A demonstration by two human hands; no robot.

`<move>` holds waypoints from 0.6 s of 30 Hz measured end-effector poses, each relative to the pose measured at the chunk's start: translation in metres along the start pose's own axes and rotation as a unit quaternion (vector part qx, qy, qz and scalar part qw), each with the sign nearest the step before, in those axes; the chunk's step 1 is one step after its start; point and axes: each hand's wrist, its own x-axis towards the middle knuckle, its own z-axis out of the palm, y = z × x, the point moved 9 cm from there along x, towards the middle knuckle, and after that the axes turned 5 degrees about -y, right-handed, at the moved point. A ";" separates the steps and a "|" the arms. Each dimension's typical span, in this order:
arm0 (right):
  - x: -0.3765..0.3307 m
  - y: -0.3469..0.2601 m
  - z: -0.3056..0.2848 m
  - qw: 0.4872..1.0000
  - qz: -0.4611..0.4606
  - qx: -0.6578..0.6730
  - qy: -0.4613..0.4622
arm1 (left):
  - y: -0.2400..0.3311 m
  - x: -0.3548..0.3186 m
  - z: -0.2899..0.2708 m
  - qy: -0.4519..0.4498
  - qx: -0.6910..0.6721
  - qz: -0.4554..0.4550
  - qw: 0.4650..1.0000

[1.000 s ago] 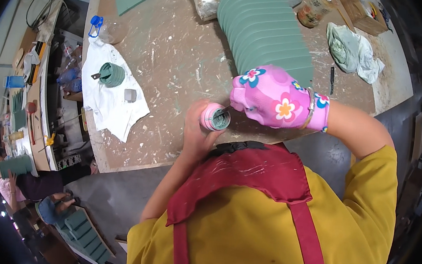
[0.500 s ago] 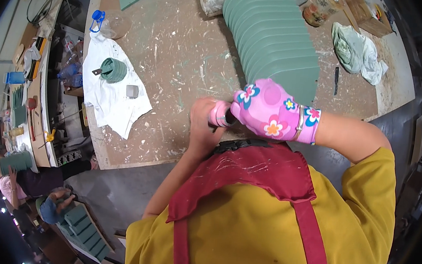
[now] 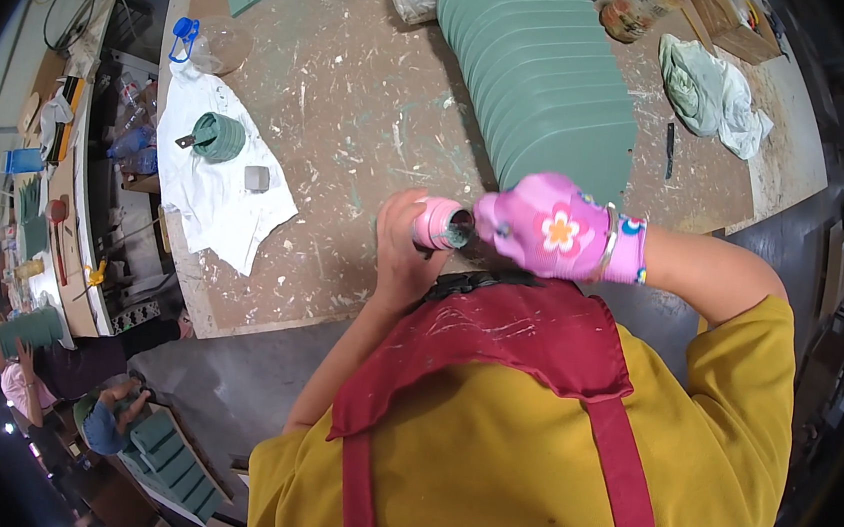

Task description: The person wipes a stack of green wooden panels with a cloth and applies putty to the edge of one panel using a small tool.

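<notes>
My bare left hand [image 3: 400, 244] is wrapped round a small pink jar [image 3: 433, 223] close to my apron, at the table's near edge. The jar lies tilted with its open mouth facing right, and greenish stuff shows inside the dark opening. Just right of that mouth is my right hand [image 3: 550, 230], in a pink flowered glove. Its fingers are curled closed, and whatever they grip is hidden. Beyond the glove, a long row of overlapping green panels [image 3: 548, 84] leans back across the table.
On the left, a white cloth [image 3: 213, 190] carries a green-smeared cup [image 3: 218, 137] with a blade in it and a grey block [image 3: 257, 179]. A blue-capped bottle [image 3: 185, 40] lies beyond. Crumpled cloth [image 3: 703, 92] and a black strip [image 3: 670, 150] are at right. Two people work at lower left.
My right hand has drawn slightly right, away from the jar, and turned. The jar's open mouth now shows more fully. My left hand still holds it.
</notes>
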 end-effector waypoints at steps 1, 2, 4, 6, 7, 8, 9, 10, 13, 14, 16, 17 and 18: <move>0.000 0.011 -0.002 0.998 0.035 0.047 0.012 | 0.001 0.000 0.001 -0.001 -0.002 0.002 1.000; 0.001 0.012 -0.003 0.999 0.042 0.018 0.016 | -0.001 -0.002 0.000 0.008 -0.015 -0.004 1.000; 0.000 0.003 -0.009 0.999 0.034 -0.016 0.010 | -0.005 -0.004 -0.001 0.017 -0.027 -0.011 0.999; 0.000 -0.006 -0.017 0.999 0.028 -0.035 -0.003 | -0.008 -0.008 -0.002 0.031 -0.025 -0.012 0.999; 0.001 -0.005 -0.016 0.999 0.028 -0.033 -0.003 | -0.009 -0.010 -0.003 0.029 -0.024 -0.014 0.999; 0.002 -0.005 -0.019 1.000 0.011 0.011 0.015 | -0.009 -0.009 -0.002 0.026 -0.024 -0.011 0.999; 0.002 -0.005 -0.022 0.998 -0.007 0.055 0.034 | -0.009 -0.008 -0.002 0.022 -0.023 -0.008 0.999; 0.005 -0.008 -0.012 1.000 -0.021 0.018 -0.010 | -0.009 -0.008 -0.001 0.020 -0.023 -0.008 1.000; 0.011 -0.017 -0.008 0.996 -0.042 -0.080 0.012 | -0.004 -0.006 0.004 -0.003 -0.004 0.011 1.000; 0.013 -0.020 -0.007 0.990 -0.056 -0.129 0.021 | -0.007 -0.007 0.003 0.002 -0.024 -0.003 1.000; 0.012 -0.021 -0.009 0.990 -0.064 -0.125 0.025 | -0.013 -0.009 0.004 0.007 -0.045 -0.016 0.999; 0.012 -0.024 -0.011 0.989 -0.074 -0.121 0.028 | -0.016 -0.011 0.004 0.011 -0.054 -0.028 0.998; 0.012 -0.027 -0.020 0.991 -0.049 -0.115 0.036 | -0.018 -0.012 0.003 0.015 -0.063 -0.040 0.997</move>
